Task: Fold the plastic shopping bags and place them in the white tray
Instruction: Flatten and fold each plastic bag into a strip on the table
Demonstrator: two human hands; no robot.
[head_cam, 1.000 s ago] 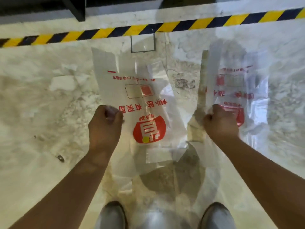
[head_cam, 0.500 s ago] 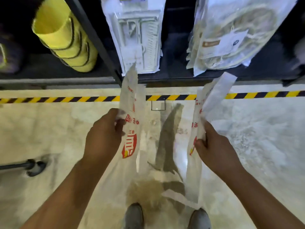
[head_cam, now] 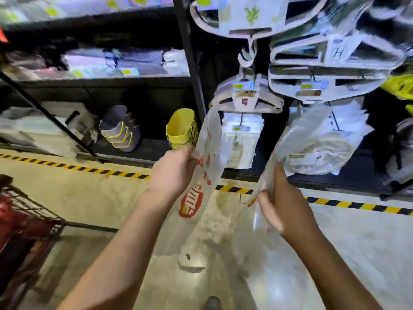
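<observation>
Early stage of the task. The left hand grips the red-printed plastic bag by its edge, fingers curled round the film. The right hand, somewhat blurred, pinches a second clear plastic bag between thumb and fingers. Both bags hang in the air, gathered into long narrow strips, side by side but apart, above the floor and in front of the store shelving. Neither strip shows a crosswise fold. Judged from this view, the lengthwise narrowing is at most under way, and the folding into compact packets remains. The white tray is not in view, and no bag can be seen set down anywhere, so placing both bags is judged not yet done. A red wire basket stands at lower left.
</observation>
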